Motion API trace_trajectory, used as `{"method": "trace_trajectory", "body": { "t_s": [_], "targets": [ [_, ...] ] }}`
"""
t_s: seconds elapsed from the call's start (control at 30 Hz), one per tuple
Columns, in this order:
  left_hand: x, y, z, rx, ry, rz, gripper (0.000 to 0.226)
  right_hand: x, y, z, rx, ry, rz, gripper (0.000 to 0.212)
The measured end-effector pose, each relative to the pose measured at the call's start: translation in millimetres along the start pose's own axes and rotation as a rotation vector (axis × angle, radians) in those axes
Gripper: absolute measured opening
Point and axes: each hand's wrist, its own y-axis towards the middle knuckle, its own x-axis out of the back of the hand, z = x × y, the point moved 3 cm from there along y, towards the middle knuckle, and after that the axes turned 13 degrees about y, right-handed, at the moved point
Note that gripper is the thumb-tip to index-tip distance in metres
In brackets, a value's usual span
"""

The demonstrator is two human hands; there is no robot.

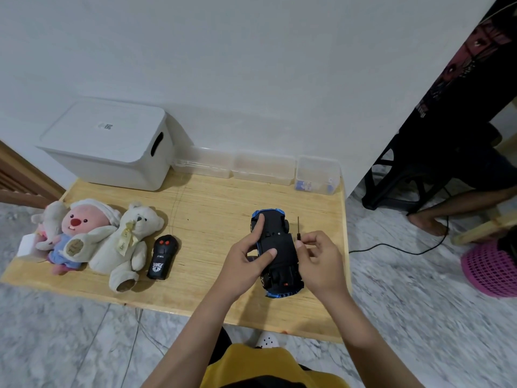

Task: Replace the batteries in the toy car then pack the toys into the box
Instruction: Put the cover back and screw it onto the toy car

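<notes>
A blue toy car (275, 242) lies upside down on the wooden table (212, 214), its black underside facing up. My left hand (247, 259) grips the car's left side, index finger and thumb resting on the underside. My right hand (316, 259) is at the car's right edge, its fingertips pinched on the handle of a small screwdriver (298, 228) that points away from me. At the back left stands a white lidded box (112, 144), shut. A black remote control (163, 253) and several plush toys (98, 242) lie on the left.
Three clear plastic containers (263, 166) line the wall behind the car; the right one holds small items. A person sits on a black stool (405, 177) at the right, with a black cable and a pink basket (492, 267) on the marble floor.
</notes>
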Motion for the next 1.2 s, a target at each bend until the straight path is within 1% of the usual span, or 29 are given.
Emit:
{"method": "trace_trajectory", "body": {
  "t_s": [0.07,0.13,0.2,0.23,0.3,0.37,0.43,0.57,0.7,0.77,0.83,0.9,0.97,1.07,1.2],
  "targets": [
    [-1,0,-2,-0.018,0.029,-0.006,0.072,-7,-4,-4,0.030,0.011,-0.038,0.021],
    [-2,1,-1,-0.015,0.051,-0.014,0.081,-13,-6,-8,0.074,-0.007,-0.070,0.020],
    [-1,1,2,0.040,0.016,-0.032,0.086,-16,-7,-12,0.109,-0.014,-0.110,0.017],
    [-1,1,3,0.084,-0.022,-0.041,0.084,-17,-7,-13,0.120,-0.009,-0.132,0.017],
    [0,-1,3,0.162,-0.121,-0.036,0.070,-17,-5,-16,0.122,0.019,-0.169,0.018],
    [1,-1,4,0.173,-0.181,-0.017,0.051,-17,-2,-16,0.113,0.051,-0.182,0.023],
    [0,-2,5,0.171,-0.240,-0.007,0.043,-18,-1,-13,0.122,0.088,-0.176,0.026],
    [-8,-2,4,0.197,-0.349,0.040,0.043,-21,2,-13,0.118,0.174,-0.181,0.022],
    [-14,1,7,0.230,-0.455,0.034,0.051,-28,2,-14,0.105,0.219,-0.204,0.019],
    [-13,2,8,0.246,-0.519,-0.013,0.054,-31,3,-11,0.112,0.219,-0.251,0.019],
    [-8,4,9,0.305,-0.536,-0.105,0.058,-30,8,-10,0.097,0.230,-0.296,0.014],
    [2,8,15,0.363,-0.485,-0.213,0.055,-30,13,-11,0.063,0.256,-0.296,0.009],
    [15,14,21,0.391,-0.365,-0.320,0.056,-28,17,-11,0.043,0.271,-0.280,0.008],
    [32,22,31,0.372,-0.017,-0.450,0.072,-28,19,-12,0.030,0.281,-0.254,0.007],
    [45,37,47,0.344,0.459,-0.522,0.081,-30,23,-17,-0.001,0.267,-0.223,0.012]
  ]
}}
